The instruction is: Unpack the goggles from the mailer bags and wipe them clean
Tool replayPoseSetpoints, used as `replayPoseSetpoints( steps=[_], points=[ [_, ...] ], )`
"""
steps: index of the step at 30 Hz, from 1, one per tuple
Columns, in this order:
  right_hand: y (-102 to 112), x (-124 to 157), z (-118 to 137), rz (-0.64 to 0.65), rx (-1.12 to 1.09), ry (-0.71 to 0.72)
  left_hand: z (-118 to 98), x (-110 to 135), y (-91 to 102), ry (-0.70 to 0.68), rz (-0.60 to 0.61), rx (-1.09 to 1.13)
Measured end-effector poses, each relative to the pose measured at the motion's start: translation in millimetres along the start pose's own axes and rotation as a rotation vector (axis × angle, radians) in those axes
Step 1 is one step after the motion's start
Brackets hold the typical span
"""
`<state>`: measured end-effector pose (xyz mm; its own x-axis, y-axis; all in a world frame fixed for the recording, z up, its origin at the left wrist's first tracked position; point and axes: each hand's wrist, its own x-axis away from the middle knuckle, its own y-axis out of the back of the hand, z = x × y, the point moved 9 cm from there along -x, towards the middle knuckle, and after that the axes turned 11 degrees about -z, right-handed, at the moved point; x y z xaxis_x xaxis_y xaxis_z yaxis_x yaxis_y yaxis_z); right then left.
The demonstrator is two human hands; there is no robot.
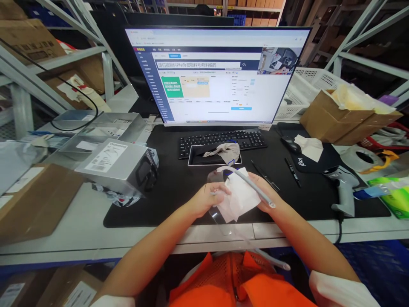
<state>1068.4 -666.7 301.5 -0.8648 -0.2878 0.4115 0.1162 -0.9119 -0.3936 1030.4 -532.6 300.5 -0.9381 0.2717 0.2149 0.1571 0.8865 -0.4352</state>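
A pair of glasses (218,216) with clear lenses and pale grey temple arms is between my hands, above the front edge of the desk. My left hand (204,200) is closed on the lens side, with fingers bent over it. A crumpled white tissue (240,197) lies against the glasses, and my right hand (262,189) grips it from the right, its fingers partly hidden behind. One temple arm passes over the tissue, and the other hangs down toward the orange vest (233,273). Just beyond, an open black case (198,157) with a grey cloth (228,151) sits before the keyboard.
A monitor (204,102) stands behind the keyboard (188,145). Left are a silver box (111,164) and a cardboard box (38,204). To the right lie pens (292,171), a mouse (290,146), a barcode scanner (345,192), a tape roll (356,157) and an open carton (335,121).
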Motion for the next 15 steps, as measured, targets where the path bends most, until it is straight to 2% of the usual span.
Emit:
replayPoseSetpoints(
  steps=[3,6,8,12,15],
  points=[
    [-6.9,1.4,6.4,0.069,-0.066,0.097,-2.9,-2.0,11.1,-0.096,-0.119,0.009],
    [-22.7,7.0,0.9,0.189,-0.069,0.089,-10.4,-0.7,16.9,-0.187,-0.217,-0.014],
    [-28.6,9.5,-4.9,0.209,-0.050,0.076,-15.1,1.0,14.4,-0.225,-0.228,-0.090],
    [-26.9,9.3,-8.6,0.152,0.007,0.115,-17.1,4.0,2.7,-0.256,-0.169,-0.278],
    [-11.9,6.7,2.5,0.013,0.168,0.258,-15.0,4.9,-0.4,-0.262,-0.149,-0.283]
  ],
)
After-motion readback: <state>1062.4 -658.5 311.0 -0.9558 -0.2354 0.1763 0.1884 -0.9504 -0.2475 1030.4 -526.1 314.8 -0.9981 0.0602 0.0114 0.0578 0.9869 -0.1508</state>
